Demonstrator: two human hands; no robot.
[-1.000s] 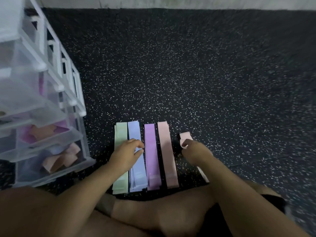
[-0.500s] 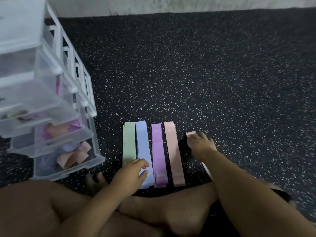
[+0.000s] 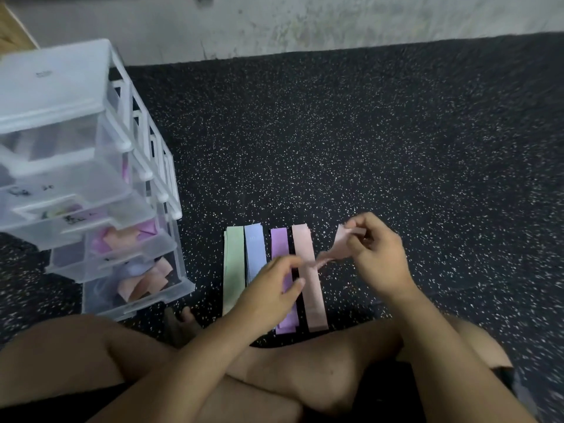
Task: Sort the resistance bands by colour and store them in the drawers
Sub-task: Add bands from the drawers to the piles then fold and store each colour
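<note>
Pink band (image 3: 337, 250) pinched between left hand (image 3: 268, 288) and right hand (image 3: 378, 257) above speckled black floor (image 3: 366, 132), right of drawers (image 3: 91, 184).

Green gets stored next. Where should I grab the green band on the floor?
Probably pinch the green band at its far short end, from the left: it lies flat, the blue band hugs its right edge, and the left hand blocks its near end.

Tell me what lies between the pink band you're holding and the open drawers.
Nothing upright. Only the four flat band stacks lie on the floor between the held pink band and the open drawers.
</note>
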